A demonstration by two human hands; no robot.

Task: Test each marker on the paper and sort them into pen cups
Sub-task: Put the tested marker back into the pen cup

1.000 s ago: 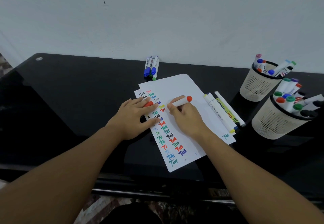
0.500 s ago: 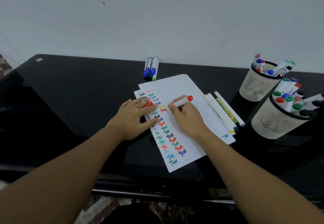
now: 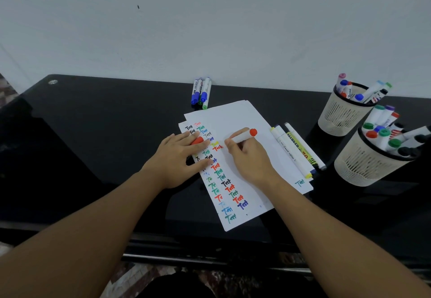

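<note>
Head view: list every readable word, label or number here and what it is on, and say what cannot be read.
"Test", handwritten many times in several colours, on the paper.
"MARKER", on the yellow-labelled marker lying right of the paper.
Script print on the white marker beside it: too blurred to read.
Print on the blue-capped markers by the wall and on markers in the pen cups: too small.

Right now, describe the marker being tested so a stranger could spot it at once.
Start at the white paper in the middle of the black table, covered in coloured "Test" words. The right hand grips a white marker there, its tip down beside a fresh red "Test". Unlike the markers lying flat beside the paper, it is tilted up and shows a round red end.
</note>
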